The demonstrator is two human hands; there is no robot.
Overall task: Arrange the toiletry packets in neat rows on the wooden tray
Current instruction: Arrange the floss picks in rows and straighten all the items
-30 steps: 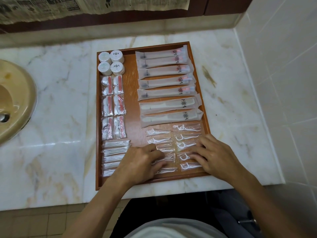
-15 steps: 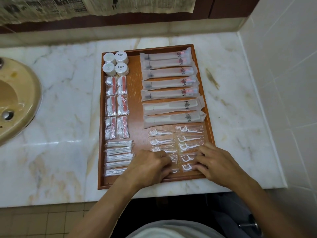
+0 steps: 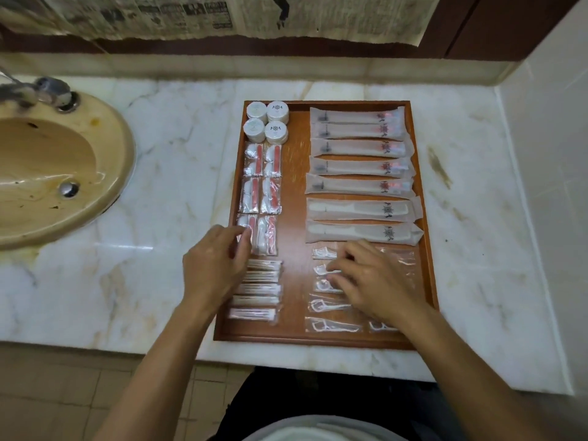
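Since our right hand (image 3: 369,281) lies with relaxed fingers on the clear floss-pick packets (image 3: 334,324) at the wooden tray's (image 3: 294,186) near right, one careless drag could slide those slippery wrappers out of line. Our left hand (image 3: 216,265) looks to pinch a red-striped packet (image 3: 251,230) at the tray's left edge, so a snag there might skew the cotton-bud packets (image 3: 257,286) just below.

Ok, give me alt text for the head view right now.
Two hands work over a wooden tray of neatly rowed toiletry packets: the left hand touches a red-and-white packet, the right hand rests on clear floss-pick packets. A sink sits left.
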